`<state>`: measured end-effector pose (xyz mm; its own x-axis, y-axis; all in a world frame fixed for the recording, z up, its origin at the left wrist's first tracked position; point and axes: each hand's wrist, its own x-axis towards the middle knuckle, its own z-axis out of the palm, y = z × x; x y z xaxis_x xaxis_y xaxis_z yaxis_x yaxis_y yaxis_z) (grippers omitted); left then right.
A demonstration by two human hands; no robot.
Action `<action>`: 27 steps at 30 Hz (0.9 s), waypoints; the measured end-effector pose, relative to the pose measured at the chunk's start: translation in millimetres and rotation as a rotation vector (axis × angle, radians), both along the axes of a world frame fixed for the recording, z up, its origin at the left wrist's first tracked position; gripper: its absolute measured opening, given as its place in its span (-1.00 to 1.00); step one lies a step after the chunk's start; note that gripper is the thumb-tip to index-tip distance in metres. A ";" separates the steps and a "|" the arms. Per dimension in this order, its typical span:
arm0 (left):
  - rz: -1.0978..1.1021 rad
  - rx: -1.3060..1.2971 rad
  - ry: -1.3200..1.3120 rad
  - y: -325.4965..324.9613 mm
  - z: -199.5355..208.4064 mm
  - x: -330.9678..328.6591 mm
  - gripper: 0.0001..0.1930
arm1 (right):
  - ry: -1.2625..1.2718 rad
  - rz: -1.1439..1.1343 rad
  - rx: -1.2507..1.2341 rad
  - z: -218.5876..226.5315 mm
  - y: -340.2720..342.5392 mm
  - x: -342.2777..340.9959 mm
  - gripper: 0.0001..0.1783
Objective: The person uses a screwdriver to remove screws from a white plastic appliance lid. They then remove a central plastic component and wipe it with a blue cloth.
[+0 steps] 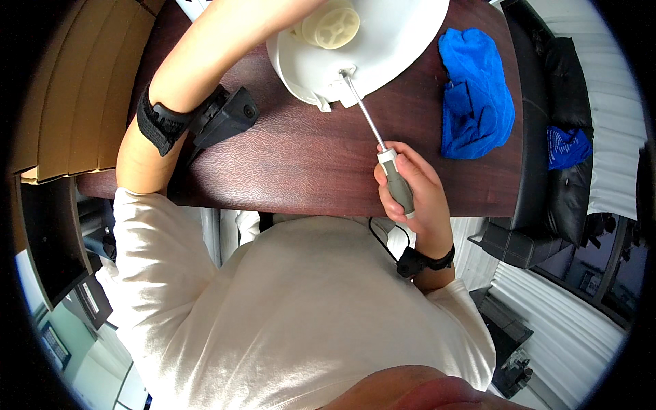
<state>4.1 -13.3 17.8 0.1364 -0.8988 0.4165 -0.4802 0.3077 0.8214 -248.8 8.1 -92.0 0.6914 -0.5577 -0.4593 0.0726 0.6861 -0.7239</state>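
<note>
My right hand [421, 186] is wrapped around the grey-and-white handle of a screwdriver [371, 123]. Its metal shaft slants up and left, and the tip meets a small raised hole near the close edge of a white, rounded plastic shell [396, 44]. Inside the shell stands a cream-coloured round plastic part [337, 27] with a spoked end. My left forearm reaches across the table toward the shell's far side, and the left hand is cut off by the top of the picture.
A crumpled blue cloth [478, 96] lies on the dark wooden table [307, 164], right of the shell. Cardboard [82, 82] stands along the left side. A black sofa [564, 82] is beyond the table's right edge, with another blue cloth [568, 147] on it.
</note>
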 end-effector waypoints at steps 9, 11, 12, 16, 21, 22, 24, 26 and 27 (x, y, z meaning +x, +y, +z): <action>0.031 -0.021 -0.059 -0.2 -2.1 -3.0 -0.73 | 0.165 0.051 -0.195 6.0 0.8 -0.4 -0.69; 0.000 0.002 -0.044 -5.0 -3.7 3.4 -0.73 | 0.295 0.063 -0.603 1.9 -0.9 -1.9 -0.72; -0.003 0.011 -0.036 -6.6 -4.4 4.5 -0.73 | 0.383 0.055 -0.935 -2.6 -5.0 -0.9 -0.74; -0.054 0.077 0.109 -11.5 -4.2 13.3 -0.73 | 0.684 0.107 -1.430 21.3 -12.0 -1.1 -0.75; 0.028 0.000 -0.042 -2.1 -2.7 2.1 -0.73 | 0.470 -0.025 -1.052 6.8 -23.4 -15.7 -0.72; 0.066 -0.036 -0.111 -1.3 -3.3 -0.9 -0.73 | 0.320 -0.096 -0.904 1.7 -23.2 -9.4 -0.79; -0.014 -0.008 -0.038 -12.6 -8.0 10.1 -0.73 | 0.204 -0.087 -0.594 -4.3 -23.9 4.4 -0.83; 0.023 -0.008 -0.099 -11.2 -7.7 9.6 -0.74 | 0.148 -0.098 -0.412 -8.1 -24.5 24.7 -0.82; 0.044 -0.014 -0.131 -10.3 -7.2 9.3 -0.74 | 0.112 -0.103 -0.362 -12.0 -26.6 34.8 -0.82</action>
<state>13.5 -23.6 10.7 0.1187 -0.8874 0.4454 -0.5965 0.2949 0.7465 -214.0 -18.5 -104.0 0.5799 -0.7614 -0.2898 0.0347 0.3785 -0.9249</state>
